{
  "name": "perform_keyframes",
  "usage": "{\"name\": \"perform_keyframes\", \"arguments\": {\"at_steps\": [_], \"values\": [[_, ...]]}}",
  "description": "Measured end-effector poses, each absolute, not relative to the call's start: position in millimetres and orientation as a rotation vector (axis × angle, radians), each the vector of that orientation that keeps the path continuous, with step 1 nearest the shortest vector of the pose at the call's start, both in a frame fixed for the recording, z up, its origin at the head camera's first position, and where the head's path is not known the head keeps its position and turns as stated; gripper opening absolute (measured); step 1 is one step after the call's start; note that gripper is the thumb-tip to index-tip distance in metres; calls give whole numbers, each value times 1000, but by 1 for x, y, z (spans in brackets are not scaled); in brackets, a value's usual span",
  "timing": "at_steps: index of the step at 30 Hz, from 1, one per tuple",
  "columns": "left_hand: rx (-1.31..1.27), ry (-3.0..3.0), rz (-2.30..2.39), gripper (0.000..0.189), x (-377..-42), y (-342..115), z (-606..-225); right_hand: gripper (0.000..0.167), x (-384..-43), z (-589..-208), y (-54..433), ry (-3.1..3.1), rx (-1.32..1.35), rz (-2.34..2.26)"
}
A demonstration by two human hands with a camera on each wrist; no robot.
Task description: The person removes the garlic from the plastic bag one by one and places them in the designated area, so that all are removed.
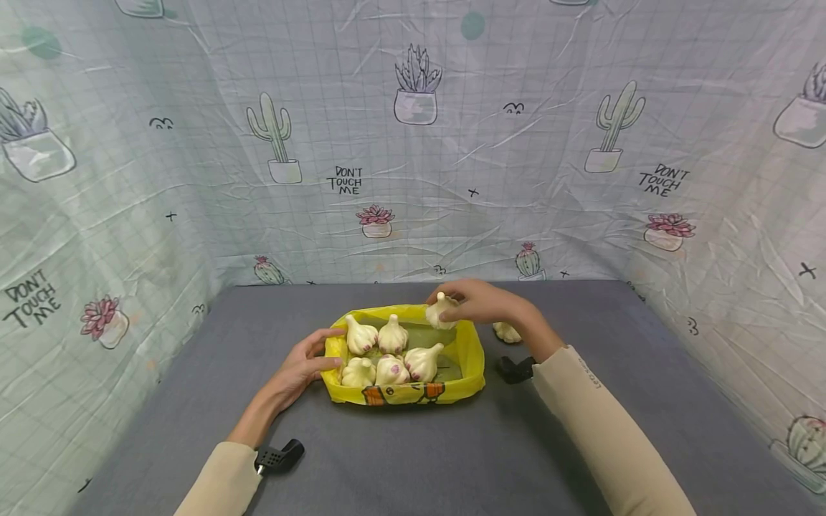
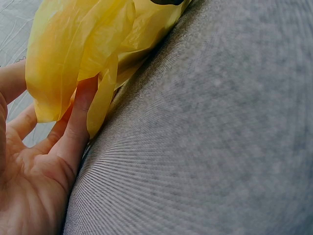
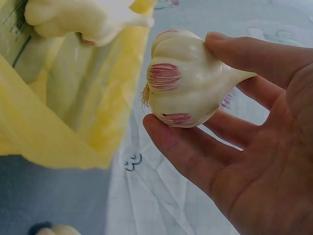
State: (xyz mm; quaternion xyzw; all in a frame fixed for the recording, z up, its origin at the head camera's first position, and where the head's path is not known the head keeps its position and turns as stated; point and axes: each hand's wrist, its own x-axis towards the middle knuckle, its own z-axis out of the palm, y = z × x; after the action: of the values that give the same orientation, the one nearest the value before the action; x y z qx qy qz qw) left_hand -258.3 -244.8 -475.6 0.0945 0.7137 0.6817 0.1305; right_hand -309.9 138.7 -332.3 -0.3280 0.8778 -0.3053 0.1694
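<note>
Right hand pinching a cream garlic bulb with purple streaks – moving one bulb across the rim looks like the step in hand.
Bulb is raised, stem up, at the upper-right rim of the yellow plastic-lined rectangular container, centre of frame; direction – in or out – can't tell. Left hand isn't clenched: fingers extended against the container's left end, seemingly bracing it. Five similar bulbs sit inside, mostly left and lower middle; another bulb lies on the grey cloth just right, partly hidden by the right arm. Next move probably calls for a steady rim and clearing the plastic edge before letting go.
</note>
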Motion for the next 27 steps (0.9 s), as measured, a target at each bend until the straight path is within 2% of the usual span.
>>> {"name": "perform_keyframes", "arguments": {"at_steps": [16, 27], "values": [[266, 2098, 1958, 63, -259, -246, -478, 35, -292, -338, 188, 2557, -976, -1074], [263, 2094, 1957, 64, -259, -246, -478, 36, -281, -344, 221, 2602, -820, -1197]]}}
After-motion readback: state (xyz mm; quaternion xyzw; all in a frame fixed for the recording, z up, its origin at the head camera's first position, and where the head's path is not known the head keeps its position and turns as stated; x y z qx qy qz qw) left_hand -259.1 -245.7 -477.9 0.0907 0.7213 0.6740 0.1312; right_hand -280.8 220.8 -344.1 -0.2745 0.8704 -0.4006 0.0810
